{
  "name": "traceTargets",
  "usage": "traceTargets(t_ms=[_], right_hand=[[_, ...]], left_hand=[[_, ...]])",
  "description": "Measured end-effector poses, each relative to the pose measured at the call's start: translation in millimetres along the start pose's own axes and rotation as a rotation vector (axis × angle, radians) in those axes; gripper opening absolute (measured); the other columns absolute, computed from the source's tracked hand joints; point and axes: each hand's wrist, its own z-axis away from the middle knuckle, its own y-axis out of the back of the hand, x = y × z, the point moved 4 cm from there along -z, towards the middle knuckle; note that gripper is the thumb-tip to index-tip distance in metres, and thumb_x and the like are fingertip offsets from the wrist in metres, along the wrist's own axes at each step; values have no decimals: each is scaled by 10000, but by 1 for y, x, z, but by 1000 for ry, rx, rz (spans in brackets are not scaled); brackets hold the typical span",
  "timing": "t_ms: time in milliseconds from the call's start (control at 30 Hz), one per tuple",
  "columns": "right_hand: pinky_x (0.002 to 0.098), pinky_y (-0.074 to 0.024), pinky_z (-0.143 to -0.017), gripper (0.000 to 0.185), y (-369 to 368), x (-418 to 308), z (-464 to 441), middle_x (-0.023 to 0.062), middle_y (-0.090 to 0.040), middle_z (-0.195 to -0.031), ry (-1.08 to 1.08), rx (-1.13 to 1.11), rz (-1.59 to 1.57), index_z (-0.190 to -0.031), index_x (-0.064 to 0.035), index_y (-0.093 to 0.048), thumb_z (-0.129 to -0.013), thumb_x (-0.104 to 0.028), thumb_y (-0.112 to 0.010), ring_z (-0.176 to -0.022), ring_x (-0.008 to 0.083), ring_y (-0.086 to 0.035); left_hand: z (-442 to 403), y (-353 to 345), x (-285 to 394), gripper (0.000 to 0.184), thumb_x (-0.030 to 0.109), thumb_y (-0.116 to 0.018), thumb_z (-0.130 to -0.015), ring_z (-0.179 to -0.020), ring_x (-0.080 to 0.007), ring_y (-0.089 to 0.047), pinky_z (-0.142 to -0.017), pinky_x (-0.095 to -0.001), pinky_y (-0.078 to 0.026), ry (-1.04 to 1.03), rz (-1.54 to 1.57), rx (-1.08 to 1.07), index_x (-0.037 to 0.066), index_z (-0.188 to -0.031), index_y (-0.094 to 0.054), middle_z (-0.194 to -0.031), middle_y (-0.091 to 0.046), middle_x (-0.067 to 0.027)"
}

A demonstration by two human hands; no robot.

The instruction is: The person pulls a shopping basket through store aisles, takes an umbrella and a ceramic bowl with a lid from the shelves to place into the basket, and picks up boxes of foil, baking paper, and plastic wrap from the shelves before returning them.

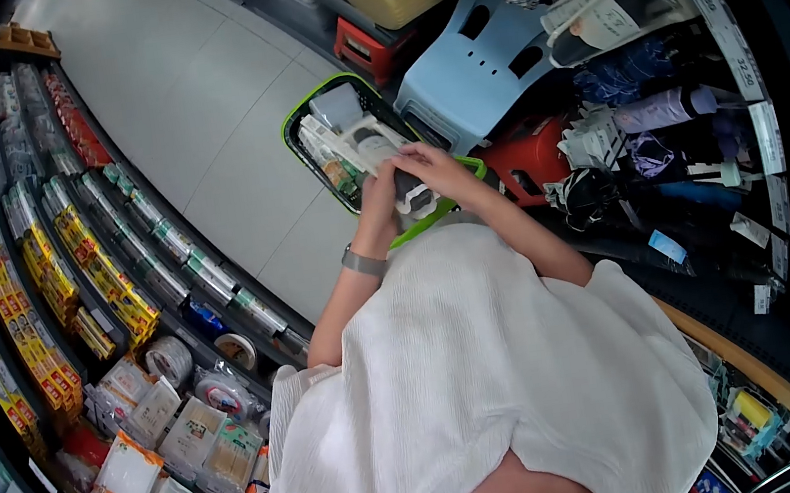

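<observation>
Package (372, 148) held at 12 o'clock
Left hand (378, 199) and right hand (435, 169), fingers half-curled, grip it over the basket (333, 82); blue stool (467, 72) at 1 o'clock

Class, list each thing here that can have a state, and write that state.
Package, held above the basket, partly covered by hands
Left hand, closed on package
Right hand, closed on package
Basket, open, holding goods
Wristband, fastened
Tape roll, wound

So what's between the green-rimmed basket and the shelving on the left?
Bare grey tiled floor, nothing on it, between the basket and the shelving. Head view shows it.
</observation>
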Motion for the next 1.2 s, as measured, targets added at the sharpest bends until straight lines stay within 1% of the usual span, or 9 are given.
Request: traceTargets(t_ms=[67,233,467,533,567,667,800,1000,1200], right_hand=[[288,-495,-935,452,-4,29,-3,92,-673,-1167,-178,28,-15,-1276,11,-611,-1025,-365,-634,-1068,152,-633],[291,-494,-923,454,-2,83,-16,93,-670,-1180,-277,85,19,-1297,-2,-597,-1045,-379,-576,-1069,162,-635],[330,-515,-905,501,0,103,-20,85,-671,-1173,-476,115,-128,-1382,-17,-539,-1027,-364,-603,-1081,156,-636],[356,-576,-768,471,4,116,-25,83,-674,-1130,-606,105,-183,-1357,-38,-522,-1029,-368,-598,-1043,170,-671],[352,-595,-623,404,8,141,-35,78,-684,-1054,-638,31,-234,-1281,-46,-548,-1034,-365,-584,-923,181,-709],[361,-592,-710,501,17,188,-56,124,-638,-1133,-721,7,-306,-1328,6,-510,-1007,-363,-621,-962,211,-679],[354,-566,-688,439,41,226,-96,115,-697,-1009,-660,30,-100,-1162,22,-639,-1010,-387,-594,-886,198,-688],[370,-529,-764,443,70,289,-167,124,-713,-1003,-437,60,146,-1116,32,-655,-1008,-394,-593,-897,225,-685],[406,-524,-832,448,58,279,-198,188,-720,-1033,-459,-20,255,-1140,13,-641,-1021,-409,-551,-961,314,-696]], left_hand=[[-17,20,-34,472,375,-569,-1035,-1002,-181,-690,-843,-321,-564,169,-74,57,-42,-1252,-613,-1132,-691,-96],[-41,39,-75,489,411,-535,-1034,-969,-174,-687,-835,-320,-551,298,-53,38,-22,-1237,-637,-1109,-697,-76],[-87,68,-131,494,426,-534,-1031,-933,-167,-673,-821,-294,-514,258,-111,128,-9,-1234,-653,-1084,-699,-70],[-98,73,-140,587,503,-573,-988,-870,-214,-678,-760,-330,-518,263,-204,158,-50,-1161,-662,-999,-709,-108],[-101,71,-141,587,503,-573,-988,-870,-214,-678,-760,-330,-518,266,-200,166,-50,-1161,-662,-999,-709,-108],[-113,63,-138,557,476,-578,-980,-865,-236,-672,-762,-345,-510,383,-183,212,-52,-1131,-672,-980,-714,-117],[-162,74,-180,526,437,-619,-944,-820,-238,-674,-746,-358,-517,363,-271,308,-71,-1053,-697,-957,-716,-133],[-226,83,-191,605,464,-644,-921,-947,-281,-719,-840,-361,-535,220,-318,394,-103,-1130,-692,-1027,-738,-208],[-258,111,-193,640,504,-621,-920,-1066,-388,-703,-929,-426,-516,239,-558,415,-92,-1138,-696,-1064,-725,-299]])
